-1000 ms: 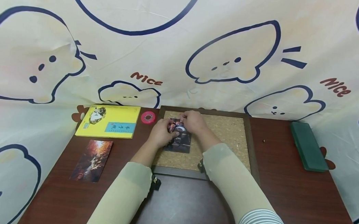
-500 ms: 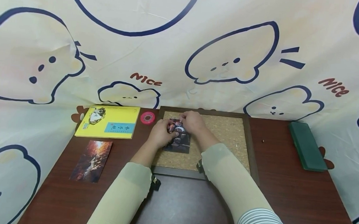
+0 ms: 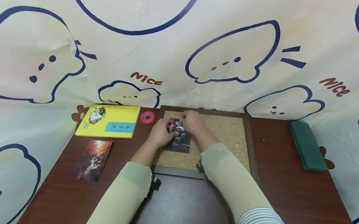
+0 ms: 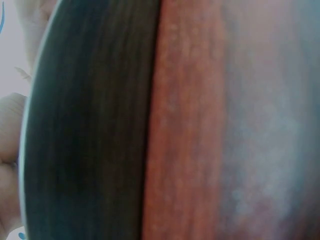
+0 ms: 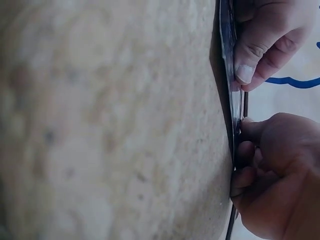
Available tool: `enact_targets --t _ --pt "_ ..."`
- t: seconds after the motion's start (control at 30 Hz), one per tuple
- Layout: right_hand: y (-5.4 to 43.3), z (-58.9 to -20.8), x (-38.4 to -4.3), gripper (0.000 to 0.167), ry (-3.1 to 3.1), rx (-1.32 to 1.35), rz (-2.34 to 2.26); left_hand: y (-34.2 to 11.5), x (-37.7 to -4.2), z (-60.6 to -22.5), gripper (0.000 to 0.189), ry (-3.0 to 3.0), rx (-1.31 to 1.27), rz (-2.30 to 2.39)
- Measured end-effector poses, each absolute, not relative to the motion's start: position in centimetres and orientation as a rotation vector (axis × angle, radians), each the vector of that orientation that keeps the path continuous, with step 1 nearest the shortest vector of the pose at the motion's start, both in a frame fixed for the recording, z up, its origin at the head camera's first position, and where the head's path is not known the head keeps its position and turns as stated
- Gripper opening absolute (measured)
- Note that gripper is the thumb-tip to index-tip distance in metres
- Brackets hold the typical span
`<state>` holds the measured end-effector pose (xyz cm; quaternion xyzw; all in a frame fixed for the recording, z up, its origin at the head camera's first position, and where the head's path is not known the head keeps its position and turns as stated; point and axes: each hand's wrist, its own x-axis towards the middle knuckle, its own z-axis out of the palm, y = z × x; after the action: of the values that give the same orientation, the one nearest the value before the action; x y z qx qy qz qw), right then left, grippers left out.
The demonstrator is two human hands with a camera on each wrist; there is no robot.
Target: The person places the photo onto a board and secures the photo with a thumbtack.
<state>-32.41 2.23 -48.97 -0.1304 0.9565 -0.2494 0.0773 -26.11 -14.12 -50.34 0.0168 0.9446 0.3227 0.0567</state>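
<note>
A dark photo print [image 3: 179, 144] lies over the left part of a cork board [image 3: 224, 138] with a brown frame. My left hand [image 3: 160, 134] holds the print's left side, its thumb over the picture face. At the print's upper right corner, the curled fingers of my right hand [image 3: 192, 122] pinch the edge. The right wrist view shows the print [image 5: 229, 65] edge-on, slightly off the cork, with the left hand [image 5: 272, 37] above and the right hand [image 5: 285, 170] below. Whatever lies under the right fingertips is hidden. In the left wrist view, the frame [image 4: 90, 125] covers most of the hands.
A yellow book [image 3: 120, 115] and a pink ring-shaped item [image 3: 148, 117] lie left of the board. Nearer on the left is a fiery-coloured photo print [image 3: 93, 160]. At the right stand a green case [image 3: 309, 147] and a tiny brown object [image 3: 263, 140]. A patterned curtain [image 3: 170, 56] hangs behind.
</note>
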Motion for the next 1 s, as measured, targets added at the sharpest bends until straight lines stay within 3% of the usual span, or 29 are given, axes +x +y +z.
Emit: enact_targets --t 0.2,0.37,0.67,1.0 --pt "4.1 -49.7 -32.9 0.024 2.759 -0.553 -0.938 -14.1 -26.2 -50.3 0.06 2.863 0.06 0.987" --pt "5.4 -49.6 -33.0 0.036 2.57 -0.561 -1.083 -14.3 -26.2 -50.2 0.059 2.875 0.053 0.982" --pt "5.6 -49.5 -32.8 0.049 2.546 -0.614 -0.996 -14.2 -26.0 -50.2 0.059 2.853 0.045 0.988" --pt "5.3 -49.1 -32.8 0.049 2.59 -0.652 -0.86 -14.1 -26.0 -50.0 0.058 2.859 0.06 0.972"
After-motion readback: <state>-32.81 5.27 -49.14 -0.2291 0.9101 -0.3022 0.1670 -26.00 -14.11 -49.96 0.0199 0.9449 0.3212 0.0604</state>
